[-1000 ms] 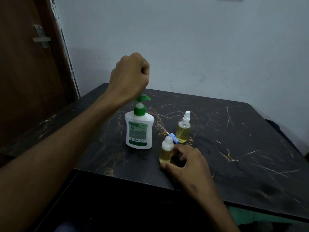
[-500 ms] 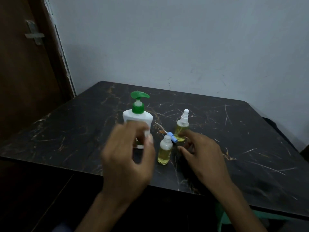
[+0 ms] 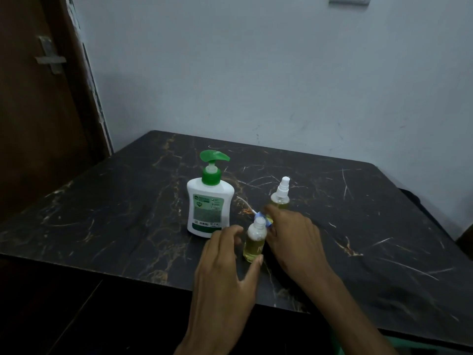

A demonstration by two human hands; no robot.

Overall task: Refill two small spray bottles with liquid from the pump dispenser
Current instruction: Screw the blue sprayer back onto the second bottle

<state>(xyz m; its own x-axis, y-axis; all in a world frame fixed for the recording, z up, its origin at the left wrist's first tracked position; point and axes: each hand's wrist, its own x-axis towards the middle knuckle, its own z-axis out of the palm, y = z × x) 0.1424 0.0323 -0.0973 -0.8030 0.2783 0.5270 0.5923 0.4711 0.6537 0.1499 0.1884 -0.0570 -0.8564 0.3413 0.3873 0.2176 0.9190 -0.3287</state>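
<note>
A white pump dispenser (image 3: 210,203) with a green pump head stands upright on the black marbled table (image 3: 128,213). Right of it, the nearer small bottle (image 3: 254,240) holds yellow liquid and its neck is uncovered. My left hand (image 3: 225,267) is spread around this bottle, thumb touching its base and fingers a little apart from its left side. Just behind lies a blue spray cap (image 3: 263,218) with a thin white tube, and my right hand (image 3: 294,239) pinches it. The farther spray bottle (image 3: 281,194), with its white sprayer on, stands upright behind my right fingers.
The table meets a pale wall (image 3: 281,85) at the back and a brown door (image 3: 38,124) on the left. Its front edge runs under my forearms. A dark object (image 3: 412,198) sits past the table's right edge.
My left hand came down from above the pump head to the nearer bottle. My right hand left that bottle and moved back to the blue spray cap.
</note>
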